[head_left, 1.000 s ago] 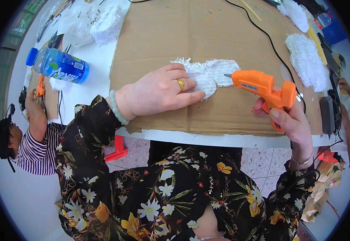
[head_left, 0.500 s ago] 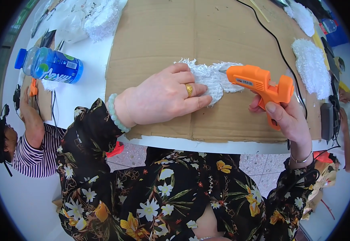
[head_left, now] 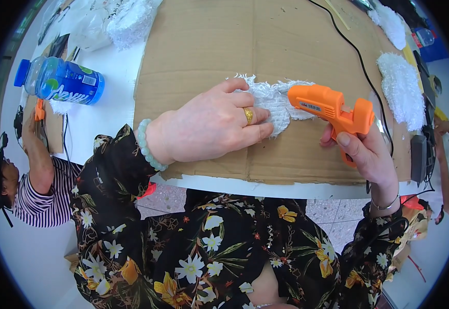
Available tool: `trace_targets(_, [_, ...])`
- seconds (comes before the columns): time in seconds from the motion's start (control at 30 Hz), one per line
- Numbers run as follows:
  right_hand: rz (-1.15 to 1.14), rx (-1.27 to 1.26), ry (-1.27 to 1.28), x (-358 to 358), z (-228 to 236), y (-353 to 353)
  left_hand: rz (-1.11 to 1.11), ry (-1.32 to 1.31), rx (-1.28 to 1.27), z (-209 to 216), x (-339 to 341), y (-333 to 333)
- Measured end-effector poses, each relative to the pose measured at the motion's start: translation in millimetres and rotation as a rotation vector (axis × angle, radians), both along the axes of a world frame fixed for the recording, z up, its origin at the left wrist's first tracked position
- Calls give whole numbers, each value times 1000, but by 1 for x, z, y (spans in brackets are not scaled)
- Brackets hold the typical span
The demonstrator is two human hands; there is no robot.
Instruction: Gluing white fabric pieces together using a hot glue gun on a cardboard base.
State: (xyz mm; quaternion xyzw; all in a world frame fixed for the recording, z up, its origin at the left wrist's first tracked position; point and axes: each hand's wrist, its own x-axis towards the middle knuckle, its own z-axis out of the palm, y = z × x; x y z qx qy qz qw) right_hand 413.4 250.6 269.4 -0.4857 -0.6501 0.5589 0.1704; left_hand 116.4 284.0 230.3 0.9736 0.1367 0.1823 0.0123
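Observation:
A white, shaggy-edged piece of cloth (head_left: 276, 110) lies on brown cardboard (head_left: 198, 46) in front of me. My left hand (head_left: 214, 123) rests over its left part, fingers bent and closed on it; the thumb is hidden under the palm. In my right hand (head_left: 361, 152) is an orange hot glue gun (head_left: 332, 108), gripped by its handle. The gun points left, and its nozzle tip meets the upper right part of the cloth, where the contact is hard to make out.
A blue-labelled bottle (head_left: 62, 81) lies at the left. Fluffy white pieces (head_left: 402, 90) sit at the right, more at the far left. A black cord (head_left: 345, 41) crosses the cardboard. A person in a striped shirt (head_left: 44, 195) works at the left; another person's arm (head_left: 446, 170) shows at the right.
The glue gun has shifted slightly left, its nozzle now further over the cloth. My left hand and the cloth sit a little further right in the picture.

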Motion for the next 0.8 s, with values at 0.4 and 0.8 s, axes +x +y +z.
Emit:
trace_targets(0.4, [-66, 49, -15, 10, -4, -6, -4, -6, -22, 2, -1, 0])
trace_targets(0.8, [-65, 51, -13, 9, -1, -6, -6, -43, -52, 3, 0, 0])
